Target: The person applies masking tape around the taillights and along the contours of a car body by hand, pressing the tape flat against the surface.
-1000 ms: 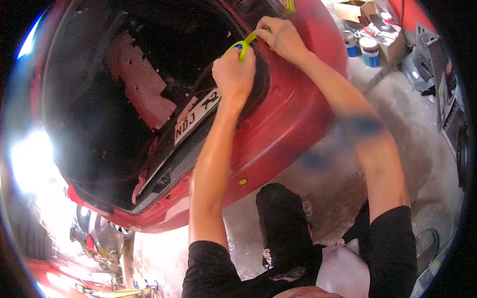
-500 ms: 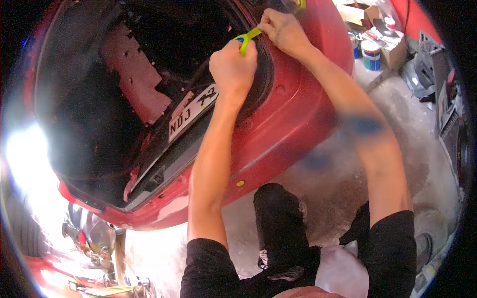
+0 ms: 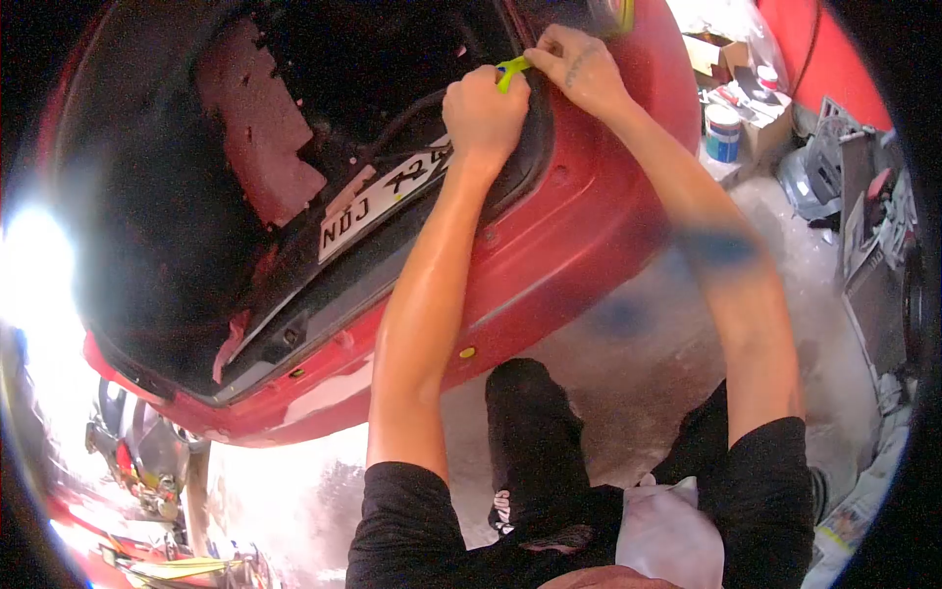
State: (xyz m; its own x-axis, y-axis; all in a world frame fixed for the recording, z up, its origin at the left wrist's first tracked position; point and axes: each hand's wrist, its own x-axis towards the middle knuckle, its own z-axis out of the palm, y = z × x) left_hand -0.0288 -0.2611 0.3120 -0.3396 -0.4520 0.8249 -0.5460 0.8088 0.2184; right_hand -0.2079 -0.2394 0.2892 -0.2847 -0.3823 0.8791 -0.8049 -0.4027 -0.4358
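Observation:
My left hand (image 3: 486,116) is closed round a roll of yellow-green masking tape (image 3: 511,71), with a bit of blue showing at its core. Most of the roll is hidden by the fingers. A short stretch of tape runs from it to my right hand (image 3: 586,77), whose thumb and fingers pinch the strip. Both hands are over the edge of the open rear of a red car (image 3: 599,211), near its upper right corner. A licence plate (image 3: 378,201) lies below and left of my left hand.
Yellow-green tape (image 3: 625,14) also shows at the car's upper edge. Right of the car stand a white-and-blue tub (image 3: 722,133) and a cardboard box (image 3: 715,55). Grey car parts (image 3: 812,177) are piled at the far right. My knee (image 3: 533,412) is close to the bumper.
The stretch of tape between my hands has become shorter as my left hand moved up and right towards my right hand. The whole view has shifted slightly.

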